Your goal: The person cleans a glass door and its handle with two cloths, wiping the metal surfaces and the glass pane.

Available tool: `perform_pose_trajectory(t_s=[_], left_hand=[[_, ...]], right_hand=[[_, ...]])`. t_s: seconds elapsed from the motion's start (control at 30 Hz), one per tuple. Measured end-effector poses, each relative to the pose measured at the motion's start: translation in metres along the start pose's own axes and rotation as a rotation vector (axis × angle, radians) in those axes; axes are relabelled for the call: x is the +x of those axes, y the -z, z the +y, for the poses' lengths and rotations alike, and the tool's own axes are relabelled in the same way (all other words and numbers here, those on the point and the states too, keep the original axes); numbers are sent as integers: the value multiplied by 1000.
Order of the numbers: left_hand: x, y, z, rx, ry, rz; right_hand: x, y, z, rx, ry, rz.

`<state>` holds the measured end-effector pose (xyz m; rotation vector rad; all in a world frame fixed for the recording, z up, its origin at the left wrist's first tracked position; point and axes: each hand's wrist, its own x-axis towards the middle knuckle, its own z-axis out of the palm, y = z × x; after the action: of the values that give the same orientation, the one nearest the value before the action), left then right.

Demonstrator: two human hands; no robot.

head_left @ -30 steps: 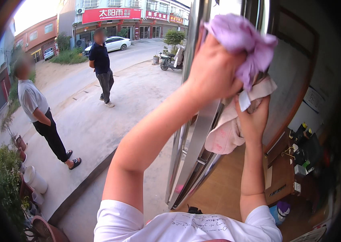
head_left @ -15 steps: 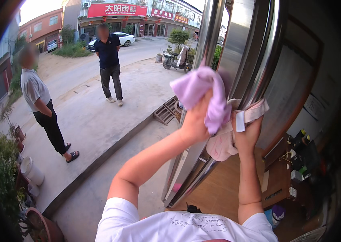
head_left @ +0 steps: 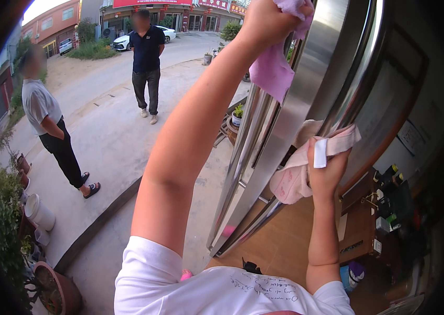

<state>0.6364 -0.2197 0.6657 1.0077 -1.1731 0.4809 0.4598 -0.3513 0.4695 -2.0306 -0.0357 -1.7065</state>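
My left hand point(head_left: 270, 23) is raised high at the top edge of the view, closed on a purple cloth point(head_left: 273, 73). The cloth hangs down against the shiny metal door frame point(head_left: 311, 73). Lower and to the right, my right hand point(head_left: 329, 176) grips a pale pink towel point(head_left: 291, 181) with a white tag. That towel is bunched around the lower part of a rounded metal door bar point(head_left: 355, 92), and one end hangs loose to the left. Part of my left fingers is hidden by the purple cloth.
Two people stand outside on the left, one in a light shirt point(head_left: 43, 107), one in a dark shirt point(head_left: 147, 50). Potted plants point(head_left: 56, 291) and a white bucket point(head_left: 40, 211) line the left side. A wooden desk point(head_left: 358, 231) with objects stands indoors at right.
My left hand has moved up the door frame with the purple cloth, its arm stretching further. My right hand stays at the bar with the pink towel. The view has shifted slightly.
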Motion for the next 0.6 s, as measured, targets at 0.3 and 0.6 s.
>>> perform_pose_trajectory(t_s=[0.3, 0.6], left_hand=[[-63, -1, -42, 184, -47, 69], [-203, -3, -89, 258, 99, 165]], right_hand=[[2, -2, -6, -86, 37, 35], [0, -1, -5, -42, 8, 28]])
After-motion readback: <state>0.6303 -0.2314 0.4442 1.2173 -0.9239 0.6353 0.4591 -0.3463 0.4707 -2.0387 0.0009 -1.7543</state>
